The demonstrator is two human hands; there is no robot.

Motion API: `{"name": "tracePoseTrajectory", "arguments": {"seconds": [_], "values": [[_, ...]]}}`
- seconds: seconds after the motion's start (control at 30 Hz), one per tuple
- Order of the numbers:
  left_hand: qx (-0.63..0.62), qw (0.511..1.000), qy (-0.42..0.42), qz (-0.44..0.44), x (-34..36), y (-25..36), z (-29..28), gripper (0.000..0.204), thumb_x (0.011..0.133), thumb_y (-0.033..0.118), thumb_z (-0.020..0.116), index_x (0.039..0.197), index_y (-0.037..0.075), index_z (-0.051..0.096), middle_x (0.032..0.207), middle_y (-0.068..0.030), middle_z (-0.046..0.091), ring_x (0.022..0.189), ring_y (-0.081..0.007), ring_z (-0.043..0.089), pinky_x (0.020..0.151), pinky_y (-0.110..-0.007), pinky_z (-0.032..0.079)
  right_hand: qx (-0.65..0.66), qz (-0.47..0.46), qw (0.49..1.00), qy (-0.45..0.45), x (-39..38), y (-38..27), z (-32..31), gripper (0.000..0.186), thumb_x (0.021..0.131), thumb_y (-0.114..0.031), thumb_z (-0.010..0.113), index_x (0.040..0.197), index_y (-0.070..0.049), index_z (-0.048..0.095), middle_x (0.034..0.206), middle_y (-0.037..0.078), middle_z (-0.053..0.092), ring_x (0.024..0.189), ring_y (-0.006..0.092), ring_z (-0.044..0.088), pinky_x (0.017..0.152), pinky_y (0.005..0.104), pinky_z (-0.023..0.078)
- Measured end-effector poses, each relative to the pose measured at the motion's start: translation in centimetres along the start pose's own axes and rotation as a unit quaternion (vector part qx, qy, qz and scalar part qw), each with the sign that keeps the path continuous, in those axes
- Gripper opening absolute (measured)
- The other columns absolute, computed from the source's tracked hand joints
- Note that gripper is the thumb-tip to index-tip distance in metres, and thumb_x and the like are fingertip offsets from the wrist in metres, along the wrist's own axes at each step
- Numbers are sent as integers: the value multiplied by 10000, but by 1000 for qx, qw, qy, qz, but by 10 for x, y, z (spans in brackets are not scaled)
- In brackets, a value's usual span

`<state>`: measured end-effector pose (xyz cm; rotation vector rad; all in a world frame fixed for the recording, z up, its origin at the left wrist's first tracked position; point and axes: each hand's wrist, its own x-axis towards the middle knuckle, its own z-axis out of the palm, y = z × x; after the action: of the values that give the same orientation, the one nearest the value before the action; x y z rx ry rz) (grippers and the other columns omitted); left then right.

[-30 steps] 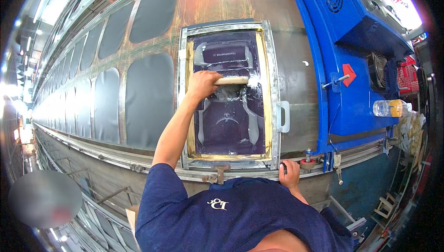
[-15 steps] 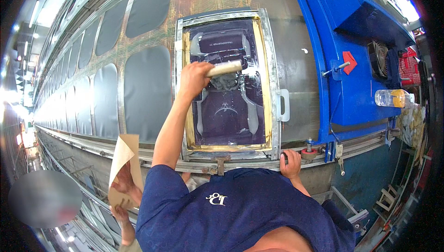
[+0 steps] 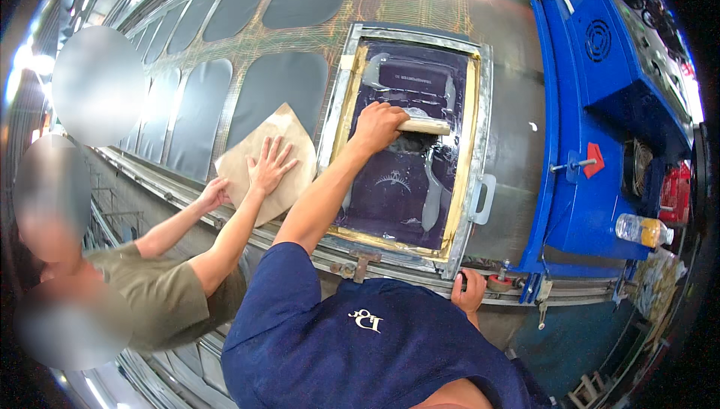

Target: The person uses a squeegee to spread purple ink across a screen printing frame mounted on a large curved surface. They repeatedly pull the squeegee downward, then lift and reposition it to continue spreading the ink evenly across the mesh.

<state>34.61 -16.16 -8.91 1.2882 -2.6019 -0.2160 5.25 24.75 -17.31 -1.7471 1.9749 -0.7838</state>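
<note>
My left hand (image 3: 377,127) grips a pale squeegee (image 3: 427,127) laid across the dark mesh of a screen-printing frame (image 3: 484,101). Grey ink (image 3: 430,199) lies in streaks down the mesh and near its far end. White lettering and an arched white design show on the mesh. By the frame's near right corner, my right hand (image 3: 470,290) is curled round a small dark handle, mostly hidden by the fingers. A grey pull handle (image 3: 484,199) is fixed to the frame's right side, apart from both hands.
At left, a co-worker's hands (image 3: 270,169) press a tan sheet (image 3: 285,127) against a dark panel on the long table. More dark panels (image 3: 199,116) run off in rows. A blue machine (image 3: 585,94) stands at right, with a bottle (image 3: 641,230) on it. A rail (image 3: 337,263) runs along the near edge.
The view has turned, shifting the frame rightward in the picture. My left hand has drawn the squeegee slightly nearer me over the mesh. The co-worker has brought the tan sheet onto the table.
</note>
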Motion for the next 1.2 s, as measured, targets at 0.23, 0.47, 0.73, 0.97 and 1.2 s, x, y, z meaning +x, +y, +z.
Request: {"name": "tracePoseTrajectory", "arguments": {"seconds": [0.23,0.47,0.73,0.97,1.2], "values": [[29,999,-4,-22,-12,7,18,379,694,127,792,1067,174,741,1098,7,730,987,-236,669,863,-394,499,-7,-15,1000,-4,-1,7,1,244,893,-154,671,1108,-39,652,1080,170,659,1019,373,611,891,482,439],[34,995,-82,-40,13,-6,5,335,689,107,771,1018,168,747,991,-36,724,947,-277,684,823,-429,526,-12,3,1000,-6,-2,-1,0,249,888,-154,676,1108,-41,649,1090,164,655,1046,365,606,920,483,430],[4,994,-104,-36,5,-13,-4,392,684,146,789,1074,163,752,1092,-36,742,989,-277,704,868,-429,549,-10,-7,1000,9,5,-4,-4,232,871,-133,687,1086,-50,657,1063,151,671,1001,347,626,893,459,445],[-22,998,-63,18,6,-8,0,289,696,168,774,984,179,759,903,-47,730,908,-280,707,793,-449,549,-6,10,1000,7,1,-3,-4,249,861,-139,697,1091,-61,646,1062,142,665,1012,346,616,903,475,439],[52,997,-48,-39,34,-29,14,311,678,107,732,979,184,756,916,-65,732,913,-308,703,795,-453,554,-17,6,1000,-3,-3,0,2,251,868,-128,685,1103,-47,647,1094,162,664,1035,370,605,923,484,436]]}}
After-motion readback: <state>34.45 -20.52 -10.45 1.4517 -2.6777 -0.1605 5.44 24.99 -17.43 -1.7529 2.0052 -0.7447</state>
